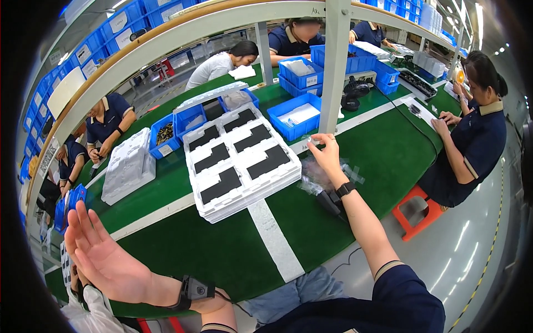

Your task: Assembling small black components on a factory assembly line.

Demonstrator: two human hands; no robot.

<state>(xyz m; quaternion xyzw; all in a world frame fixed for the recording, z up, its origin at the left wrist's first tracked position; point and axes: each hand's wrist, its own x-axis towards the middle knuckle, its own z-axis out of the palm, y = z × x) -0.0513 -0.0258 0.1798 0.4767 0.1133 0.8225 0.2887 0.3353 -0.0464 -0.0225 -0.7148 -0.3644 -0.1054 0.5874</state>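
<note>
My left hand (111, 258) is raised at the lower left, palm showing and fingers stretched out, with nothing in it. A strapped device (195, 291) sits on that wrist. Over the table, right of the tray stack, my right hand (327, 155) pinches a small piece of clear film (306, 140). Below it lies a loose heap of crinkled clear plastic film (317, 176), beside a dark tool-like object (328, 204) partly hidden by my forearm. The stack of white trays (244, 203) stands before me; its top tray holds several flat black notched pieces (259, 137).
A second white tray stack (129, 166) stands on the left. Blue bins (295, 115) line the back beside a white upright post (330, 77). A small black fan (353, 93) and a cable (408, 119) lie right of it. Co-workers sit around; a red stool (412, 213) is at right.
</note>
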